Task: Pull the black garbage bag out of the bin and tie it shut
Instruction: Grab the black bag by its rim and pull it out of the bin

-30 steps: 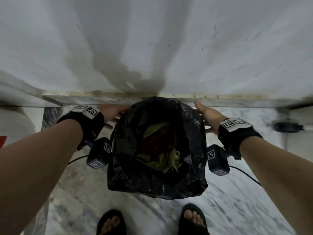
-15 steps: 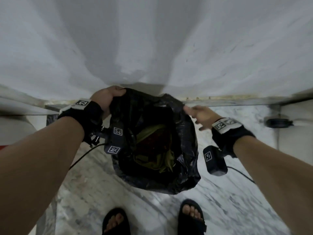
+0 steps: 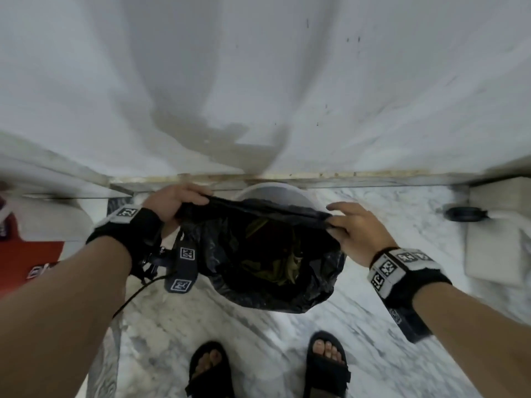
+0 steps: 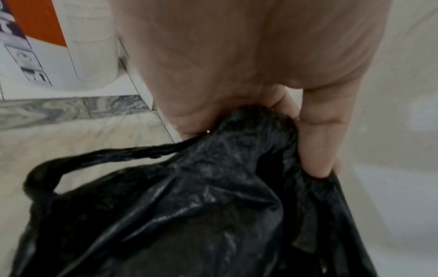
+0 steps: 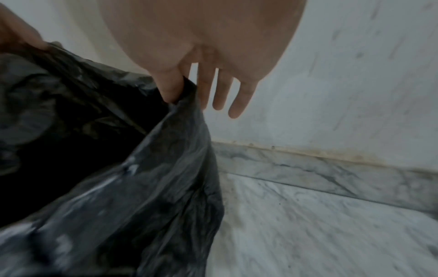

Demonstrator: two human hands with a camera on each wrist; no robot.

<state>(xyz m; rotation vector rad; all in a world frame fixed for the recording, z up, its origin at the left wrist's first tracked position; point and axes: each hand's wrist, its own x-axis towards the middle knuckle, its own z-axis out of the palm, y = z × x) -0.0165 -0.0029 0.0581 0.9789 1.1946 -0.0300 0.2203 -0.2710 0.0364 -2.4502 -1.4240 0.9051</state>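
Observation:
The black garbage bag hangs lifted above the floor, its mouth stretched wide between my hands, with green and dark red waste inside. My left hand grips the bag's left rim in curled fingers; the left wrist view shows the bunched plastic in that fist. My right hand pinches the right rim between thumb and index finger, the other fingers straight. Behind the bag, the white rim of the bin shows against the wall.
A stained white wall with a marble skirting stands right behind the bin. A white and red container sits at the left. A white block and a black fitting lie at the right. My sandalled feet stand on the marble floor.
The bag has risen out of the bin, whose white rim now shows behind it. Both hands went from beside the bag to holding its rim and stretching it wide.

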